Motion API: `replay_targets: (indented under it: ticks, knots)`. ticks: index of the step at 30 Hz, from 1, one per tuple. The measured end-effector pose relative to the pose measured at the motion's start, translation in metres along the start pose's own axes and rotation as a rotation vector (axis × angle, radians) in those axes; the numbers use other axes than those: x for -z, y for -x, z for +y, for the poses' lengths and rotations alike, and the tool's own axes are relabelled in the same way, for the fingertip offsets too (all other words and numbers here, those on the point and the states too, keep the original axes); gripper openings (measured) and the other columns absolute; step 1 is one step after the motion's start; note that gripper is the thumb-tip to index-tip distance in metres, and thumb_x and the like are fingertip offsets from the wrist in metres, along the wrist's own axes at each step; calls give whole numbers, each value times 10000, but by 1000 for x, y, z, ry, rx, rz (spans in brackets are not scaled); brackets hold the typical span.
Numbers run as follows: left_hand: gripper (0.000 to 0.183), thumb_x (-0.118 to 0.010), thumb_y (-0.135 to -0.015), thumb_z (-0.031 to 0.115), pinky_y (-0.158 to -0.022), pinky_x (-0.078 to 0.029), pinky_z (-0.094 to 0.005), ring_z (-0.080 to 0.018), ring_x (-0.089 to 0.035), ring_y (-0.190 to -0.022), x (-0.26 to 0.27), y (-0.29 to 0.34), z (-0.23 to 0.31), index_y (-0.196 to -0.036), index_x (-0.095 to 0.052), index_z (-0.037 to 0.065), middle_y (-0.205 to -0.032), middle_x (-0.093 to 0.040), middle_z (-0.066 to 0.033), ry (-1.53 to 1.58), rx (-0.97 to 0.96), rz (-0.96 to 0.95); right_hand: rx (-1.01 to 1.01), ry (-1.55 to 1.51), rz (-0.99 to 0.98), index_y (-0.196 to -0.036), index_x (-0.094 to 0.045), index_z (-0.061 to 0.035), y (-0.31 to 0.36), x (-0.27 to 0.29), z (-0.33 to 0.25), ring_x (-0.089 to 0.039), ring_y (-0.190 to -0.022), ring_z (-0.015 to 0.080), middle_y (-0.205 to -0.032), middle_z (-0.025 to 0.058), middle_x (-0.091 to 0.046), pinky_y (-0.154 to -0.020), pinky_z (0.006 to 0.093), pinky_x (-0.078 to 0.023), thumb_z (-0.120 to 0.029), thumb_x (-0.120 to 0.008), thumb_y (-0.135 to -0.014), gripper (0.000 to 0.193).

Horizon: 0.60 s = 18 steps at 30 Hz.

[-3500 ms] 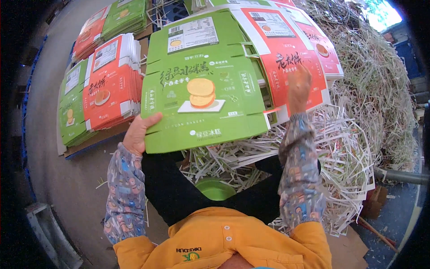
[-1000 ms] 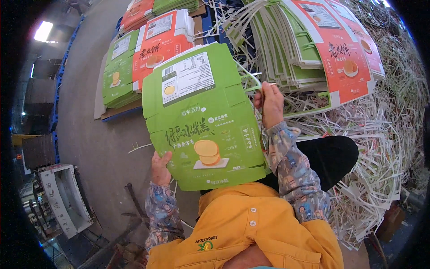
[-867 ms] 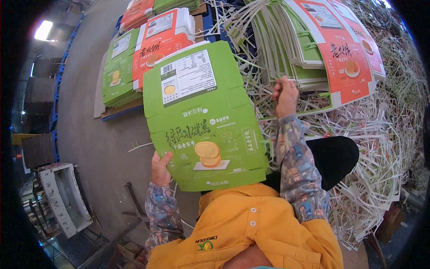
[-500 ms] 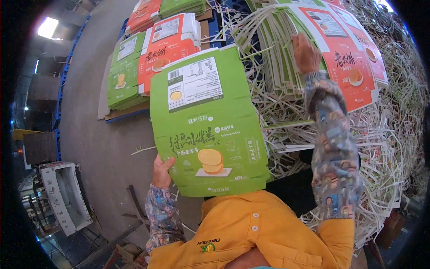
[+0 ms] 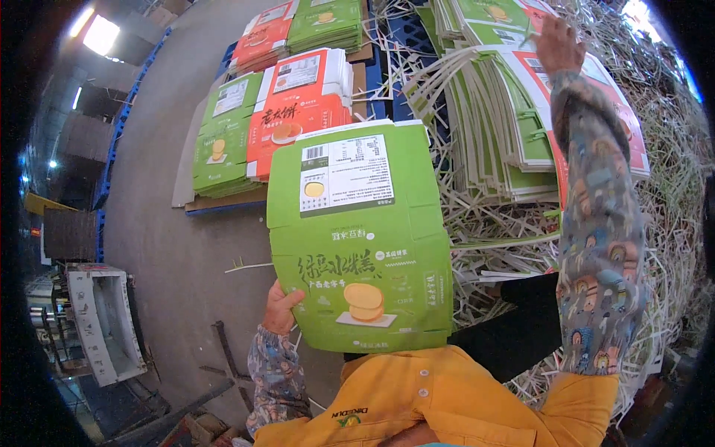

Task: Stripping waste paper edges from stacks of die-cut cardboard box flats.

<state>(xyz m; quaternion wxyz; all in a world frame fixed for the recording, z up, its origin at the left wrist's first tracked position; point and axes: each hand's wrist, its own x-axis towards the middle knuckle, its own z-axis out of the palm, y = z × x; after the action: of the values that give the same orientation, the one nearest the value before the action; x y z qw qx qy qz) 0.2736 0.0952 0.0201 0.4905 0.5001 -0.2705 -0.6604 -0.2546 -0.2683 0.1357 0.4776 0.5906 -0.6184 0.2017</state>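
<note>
My left hand [image 5: 281,308] grips the lower left edge of a green printed carton blank [image 5: 357,246], thumb on top. The blank lies tilted in front of my body, and white edges along its top suggest more sheets beneath. My right hand [image 5: 560,46] is stretched out to the far right, fingers apart, above a pile of green and orange carton blanks [image 5: 495,127]. A thin green strip shows beside its fingertips; whether they touch it, I cannot tell.
Beyond the held blank, stacks of green blanks [image 5: 223,134] and orange blanks [image 5: 298,112] rest on a blue pallet [image 5: 383,67]. Shredded paper strips [image 5: 663,223] heap along the right side. A white metal frame [image 5: 112,324] stands at the left on the grey floor [image 5: 179,261].
My right hand has moved off the near pile, farther up and to the right. The left hand still holds the green carton blank; the whole view has shifted slightly.
</note>
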Motion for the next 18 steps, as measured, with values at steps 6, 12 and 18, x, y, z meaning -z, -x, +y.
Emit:
replay_targets:
  ticks: [6, 12, 18]
  knots:
    - [432, -562, -753, -9, -832, -440, -312, -190, -547, -958, 1, -3, -3, -1161, -420, 1, -1083, -545, -105, -3, 31, 3, -617, -1474, -1136, -767, -523, -11, 89, 77, -106, -540, -527, 158, -602, 71, -542, -505, 302, -475, -346, -475, -822, 343]
    - [401, -568, -756, 0, -823, -439, -299, -179, -549, -946, 0, -2, 0, -1139, -450, 6, -1071, -555, -87, -19, 20, -13, -1169, -1786, -947, -791, -534, -37, 141, 105, -191, -469, -559, 88, -655, 14, -506, -496, 239, -402, -227, -538, -822, 193]
    - [409, -563, -746, 18, -839, -422, -304, -195, -546, -950, -2, 1, 0, -1136, -443, -8, -1073, -556, -96, 1, 39, -18, -1000, -1672, -684, -750, -510, -50, 152, 96, -206, -423, -568, 50, -630, -28, -472, -501, 208, -364, -176, -530, -832, 152]
